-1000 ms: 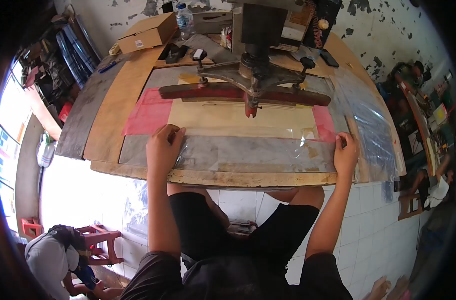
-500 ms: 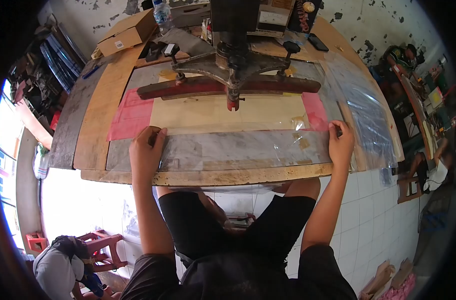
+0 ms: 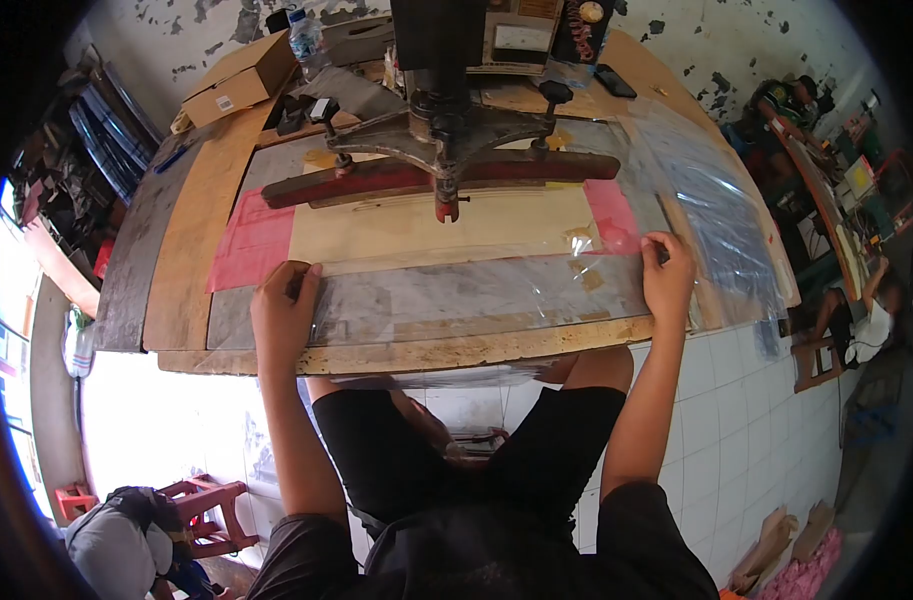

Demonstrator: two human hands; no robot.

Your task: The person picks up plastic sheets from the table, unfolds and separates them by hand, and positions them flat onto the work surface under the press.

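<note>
A clear plastic sheet lies over the front of the work surface, its edges pinched at both sides. My left hand has its thumb and fingers closed on the sheet's left side. At the right side, my right hand pinches the sheet beside a pink strip. Beyond the hands lie a cream panel and another pink strip. Above the panel hangs the dark red metal bar of a press.
A stack of clear plastic lies on the table's right side. At the back are a cardboard box, a bottle and a phone. People sit at the far right and lower left.
The view has shifted, so the table and press appear further left. Both hands keep their pinch at the sheet's sides, with little movement against the table.
</note>
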